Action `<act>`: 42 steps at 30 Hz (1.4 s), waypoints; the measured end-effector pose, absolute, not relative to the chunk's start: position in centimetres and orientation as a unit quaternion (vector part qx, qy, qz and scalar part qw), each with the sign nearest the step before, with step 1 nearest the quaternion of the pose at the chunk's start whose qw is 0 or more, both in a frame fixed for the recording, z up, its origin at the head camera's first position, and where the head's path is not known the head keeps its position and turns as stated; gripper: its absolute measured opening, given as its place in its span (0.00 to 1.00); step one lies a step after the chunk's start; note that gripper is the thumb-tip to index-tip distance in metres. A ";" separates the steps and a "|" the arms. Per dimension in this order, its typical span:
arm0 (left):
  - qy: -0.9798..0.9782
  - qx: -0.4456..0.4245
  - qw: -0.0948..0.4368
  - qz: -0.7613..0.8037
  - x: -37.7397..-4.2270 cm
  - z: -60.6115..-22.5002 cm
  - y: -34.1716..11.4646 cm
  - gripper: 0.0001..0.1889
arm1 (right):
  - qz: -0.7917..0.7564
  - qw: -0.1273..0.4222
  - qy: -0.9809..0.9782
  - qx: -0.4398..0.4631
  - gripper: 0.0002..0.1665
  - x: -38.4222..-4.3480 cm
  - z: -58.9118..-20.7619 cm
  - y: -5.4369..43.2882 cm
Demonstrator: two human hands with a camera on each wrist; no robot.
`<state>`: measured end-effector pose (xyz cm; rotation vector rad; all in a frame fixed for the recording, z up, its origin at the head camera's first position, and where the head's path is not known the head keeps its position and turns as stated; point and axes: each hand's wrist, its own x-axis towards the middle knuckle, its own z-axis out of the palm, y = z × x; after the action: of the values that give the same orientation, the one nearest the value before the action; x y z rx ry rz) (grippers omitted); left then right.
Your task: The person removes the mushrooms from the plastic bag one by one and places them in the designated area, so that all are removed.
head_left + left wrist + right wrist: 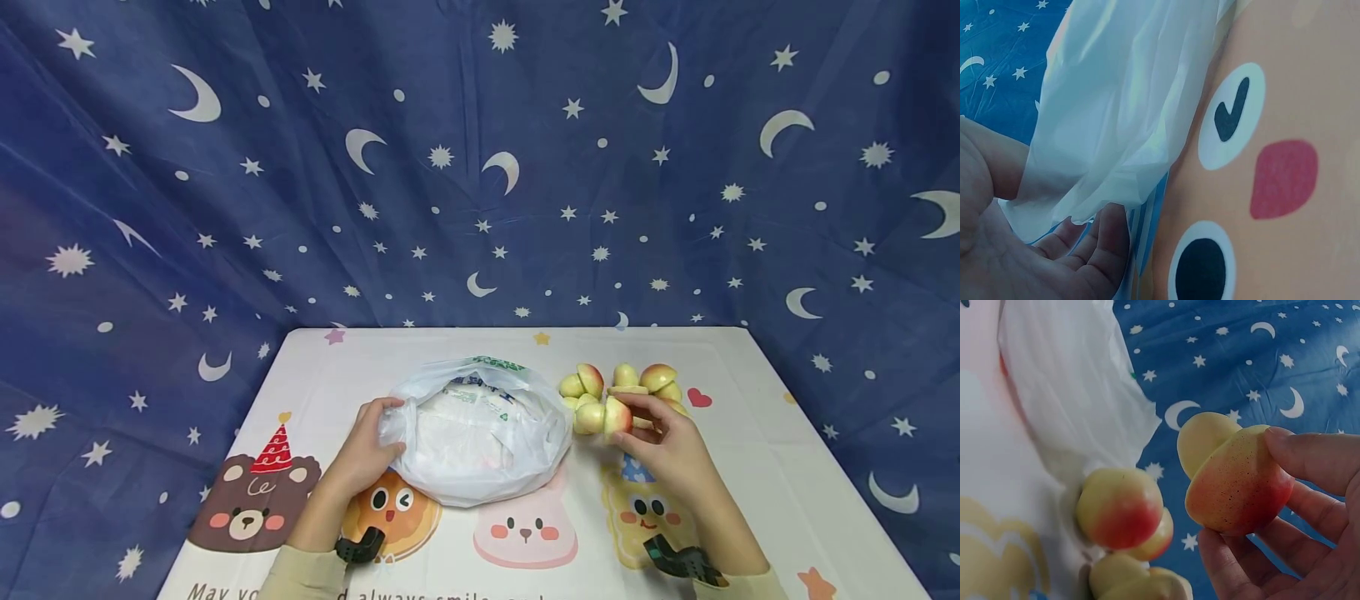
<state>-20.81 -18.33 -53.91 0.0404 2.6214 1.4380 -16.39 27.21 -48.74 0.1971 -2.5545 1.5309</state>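
A white plastic bag [480, 493] stands with its mouth wide on the table, and its crumpled inside shows. My left hand [367, 446] grips the bag's left edge; in the left wrist view the thin plastic [1116, 94] runs between thumb and fingers. To the right of the bag, my right hand [667, 446] pinches a mushroom-shaped piece [1241, 481] by its red-and-yellow cap, its pale yellow rounded stem pointing towards the bag. Several similar mushroom-shaped pieces [590, 379] lie in a cluster beyond and beside that hand, partly hidden by it.
The table is covered with a white cloth [525, 525] printed with cartoon figures. A blue curtain [480, 167] with moons and stars hangs behind the table and at its sides. A dark wrist mount [682, 560] sits on the right forearm, another [362, 546] on the left.
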 end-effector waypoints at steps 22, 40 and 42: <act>0.874 0.007 0.078 0.479 -20.5 -53.6 -18.3 0.32 | 0.491 0.080 -0.867 0.028 0.32 -13.8 -49.4 30.5; 0.873 0.003 0.084 0.480 -20.7 -53.6 -18.2 0.32 | 0.475 0.025 -0.880 -0.017 0.35 -12.7 -51.1 32.4; 0.874 0.004 0.085 0.478 -20.8 -53.6 -18.2 0.32 | 0.474 0.014 -0.880 -0.021 0.35 -12.6 -51.4 32.5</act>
<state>-20.75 -18.21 -53.63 0.0107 2.6062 1.4260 -12.61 32.55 -51.36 -0.0664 -2.7399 1.4768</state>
